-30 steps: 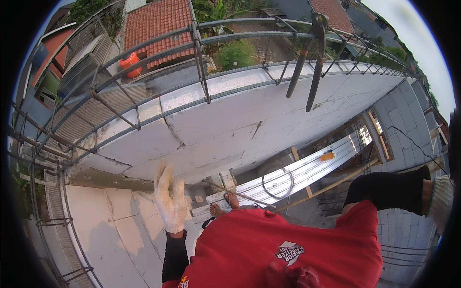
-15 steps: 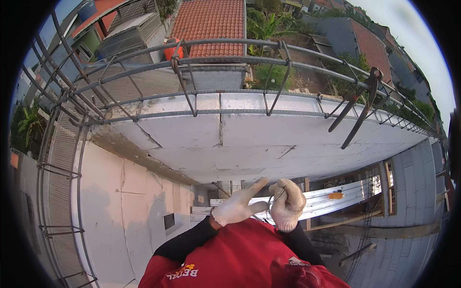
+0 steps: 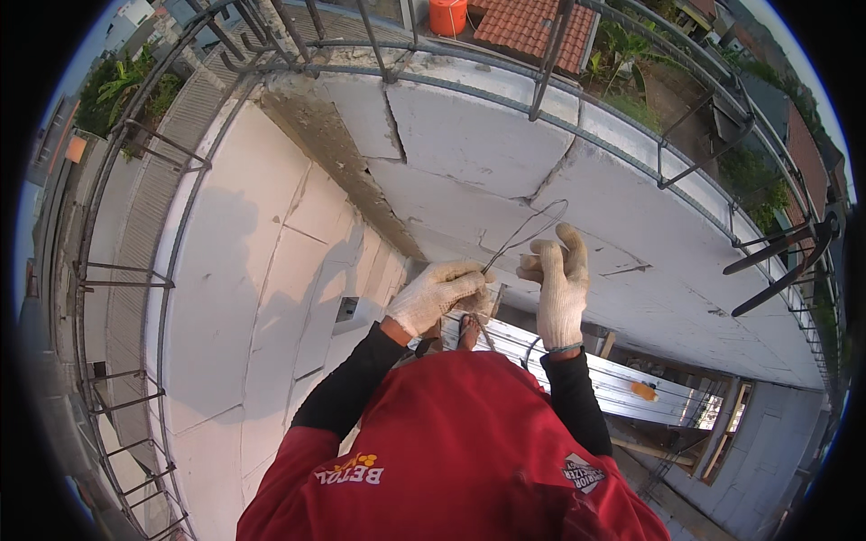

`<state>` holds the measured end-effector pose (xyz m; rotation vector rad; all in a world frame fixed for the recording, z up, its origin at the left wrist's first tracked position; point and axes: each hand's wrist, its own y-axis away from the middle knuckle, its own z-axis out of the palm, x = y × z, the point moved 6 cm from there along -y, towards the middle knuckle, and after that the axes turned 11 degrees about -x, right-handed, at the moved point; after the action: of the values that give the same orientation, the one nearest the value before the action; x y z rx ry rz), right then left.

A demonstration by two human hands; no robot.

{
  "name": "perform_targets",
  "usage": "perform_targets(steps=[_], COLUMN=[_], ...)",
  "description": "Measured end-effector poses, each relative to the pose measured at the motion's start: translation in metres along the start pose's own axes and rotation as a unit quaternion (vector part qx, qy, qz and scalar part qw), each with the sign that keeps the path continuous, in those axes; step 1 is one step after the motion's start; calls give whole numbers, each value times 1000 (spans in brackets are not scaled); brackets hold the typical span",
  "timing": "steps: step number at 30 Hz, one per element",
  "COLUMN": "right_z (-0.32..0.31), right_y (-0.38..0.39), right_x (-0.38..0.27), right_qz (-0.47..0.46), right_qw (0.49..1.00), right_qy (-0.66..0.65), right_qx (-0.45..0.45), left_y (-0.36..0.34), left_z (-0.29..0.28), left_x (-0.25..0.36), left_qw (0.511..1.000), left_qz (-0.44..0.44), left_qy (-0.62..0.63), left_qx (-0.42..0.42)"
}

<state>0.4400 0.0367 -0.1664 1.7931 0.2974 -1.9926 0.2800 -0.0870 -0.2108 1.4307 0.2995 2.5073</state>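
My left hand (image 3: pixel 437 296), in a white knit glove, pinches one end of a thin bundle of tie wire (image 3: pixel 525 236). The wire rises to the right in a narrow loop, in front of the white block wall (image 3: pixel 505 194). My right hand (image 3: pixel 561 293), gloved too, is raised just beside the loop with its fingers apart and slightly bent. It appears to hold nothing; whether a fingertip touches the wire I cannot tell. Dark pincers (image 3: pixel 794 261) hang by their jaws end on the steel rebar at the far right, handles pointing left.
A rebar cage (image 3: pixel 631 162) runs along the wall top and turns a corner at the upper left, continuing down the left wall (image 3: pixel 234 298). Far below lie shiny metal sheets (image 3: pixel 604 379) with an orange item (image 3: pixel 644 390) on them. A bare foot (image 3: pixel 469 331) shows beneath my hands.
My view has swung toward the left corner. My hands have parted; the wire loop, earlier at my right hand, now extends from my left hand, and my right fingers have opened.
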Motion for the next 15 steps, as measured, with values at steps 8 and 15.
perform_targets(steps=[8,15], right_z=[5,-4], right_y=[9,12], right_x=[124,137], right_qz=[206,199], right_qw=[917,926], right_qy=[245,234], right_qx=[-238,-219], left_y=[56,104], left_z=[-60,-81], left_x=[27,32], left_qw=[932,891], left_qz=[262,334], left_qy=[248,247], left_qx=[42,184])
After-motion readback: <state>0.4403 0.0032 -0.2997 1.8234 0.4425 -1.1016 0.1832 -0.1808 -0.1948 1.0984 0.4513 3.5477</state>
